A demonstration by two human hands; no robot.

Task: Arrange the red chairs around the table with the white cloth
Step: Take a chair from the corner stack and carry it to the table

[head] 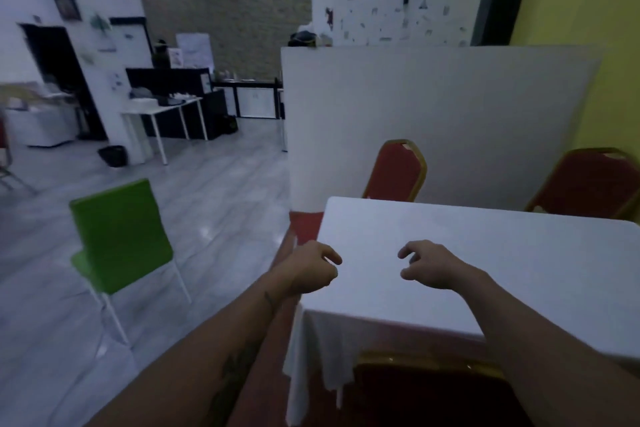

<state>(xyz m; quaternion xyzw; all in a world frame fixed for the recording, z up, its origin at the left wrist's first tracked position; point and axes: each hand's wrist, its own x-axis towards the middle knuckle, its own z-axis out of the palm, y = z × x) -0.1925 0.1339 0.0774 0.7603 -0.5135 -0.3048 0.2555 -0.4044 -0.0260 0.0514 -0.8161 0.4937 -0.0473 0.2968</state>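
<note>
Both bare hands hang over the counter [485,270], which is draped in a white cloth [311,357] that falls in folds at the near left corner. The left hand [308,272] is above the left edge, its fingers curled loosely inward, the grip released with nothing in it. The right hand [433,269] is above the middle of the near part of the top, fingers likewise bent and apart, grip released and empty. Whether either hand touches the cloth cannot be told.

Red chairs with gold frames stand around the counter. One red chair [398,173] is at the far edge, towards the far left corner, its back rising just beyond the cloth. A second red chair [592,184] is at the far edge, towards the far right corner, turned at an angle. A third red chair [426,388] is at the near edge, its dark back and gold top rail below the forearms. A red patch shows beside the left edge, too blurred to name.

A green chair [121,236] stands well apart on the grey floor [214,184] to the left. A white partition [433,114] stands behind the far chairs.
</note>
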